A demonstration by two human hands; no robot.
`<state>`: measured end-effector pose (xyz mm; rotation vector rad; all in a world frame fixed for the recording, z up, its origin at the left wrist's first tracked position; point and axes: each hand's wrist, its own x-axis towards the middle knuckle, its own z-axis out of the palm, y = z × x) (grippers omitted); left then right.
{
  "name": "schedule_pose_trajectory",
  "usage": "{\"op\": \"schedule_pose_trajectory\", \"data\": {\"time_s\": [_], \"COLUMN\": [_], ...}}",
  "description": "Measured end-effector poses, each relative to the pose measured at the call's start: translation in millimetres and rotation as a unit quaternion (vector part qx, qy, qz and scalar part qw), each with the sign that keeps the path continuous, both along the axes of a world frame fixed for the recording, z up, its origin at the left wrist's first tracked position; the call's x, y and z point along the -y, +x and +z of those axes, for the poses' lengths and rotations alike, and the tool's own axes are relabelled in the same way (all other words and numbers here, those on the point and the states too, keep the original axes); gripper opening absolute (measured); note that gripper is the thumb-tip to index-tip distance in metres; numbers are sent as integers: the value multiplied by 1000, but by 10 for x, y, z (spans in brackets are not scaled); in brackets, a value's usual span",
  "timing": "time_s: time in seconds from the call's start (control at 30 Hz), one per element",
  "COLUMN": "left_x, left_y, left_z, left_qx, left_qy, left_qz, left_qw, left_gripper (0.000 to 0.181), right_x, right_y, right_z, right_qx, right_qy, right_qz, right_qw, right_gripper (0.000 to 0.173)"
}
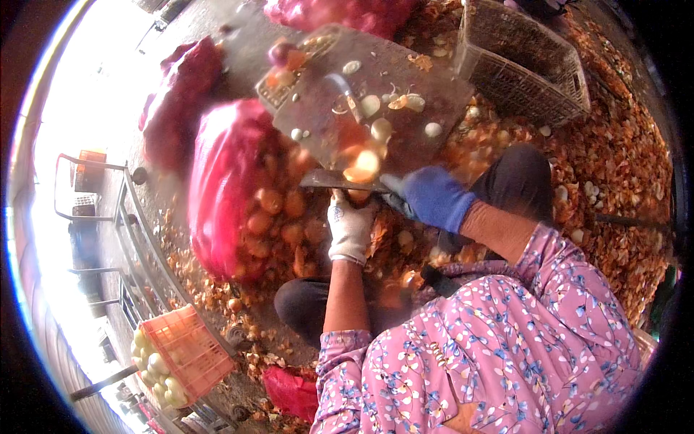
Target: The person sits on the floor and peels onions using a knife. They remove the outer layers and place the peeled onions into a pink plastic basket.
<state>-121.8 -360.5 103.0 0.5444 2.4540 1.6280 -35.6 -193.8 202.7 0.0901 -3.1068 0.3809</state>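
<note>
My left hand (349, 230), in a white knit glove, grips an onion (358, 196) beneath a knife blade. The dark, broad-bladed knife (322, 179) lies level across the onion, its handle end in my right hand (434, 198), which wears a blue glove. A blurred pale cut onion piece (366, 163) shows just above the blade. Beyond my hands stands a dirty flat board (415, 144). On it lie a peeled onion (381, 129), several onion pieces and a second knife (353, 106) with a curved blade and a light handle.
An open pink mesh sack (222, 190) spills unpeeled onions on my left. Onion skins (607, 163) cover the floor. A plastic crate (526, 81) stands at the far right. Peeled onions fill an orange crate (190, 347) on a metal cart (157, 255) at left.
</note>
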Motion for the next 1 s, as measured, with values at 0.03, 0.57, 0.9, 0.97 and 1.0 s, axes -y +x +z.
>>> {"op": "schedule_pose_trajectory", "data": {"time_s": [0.03,0.57,0.9,0.97,1.0], "left_x": [23,205,187,246,291], "left_y": [17,-17,64,31,7], "left_z": [47,-317,-304,-327,-334], "left_qx": [3,343,285,294,298], "left_qy": [-9,418,356,308,283], "left_qz": [4,17,-8,-51,-71], "left_qw": [1000,841,890,903,909], "left_gripper": [56,54,52,52,52], "right_x": [17,-88,-27,-19,-15], "right_y": [6,152,447,498,514], "right_z": [10,-206,-186,-171,-155], "right_qx": [-5,15,-82,-74,-74], "right_qy": [-23,-426,-148,-120,-93], "right_qz": [-3,-78,2,18,26], "right_qw": [1000,901,986,990,993], "right_gripper": [26,29,33,38,39]}}
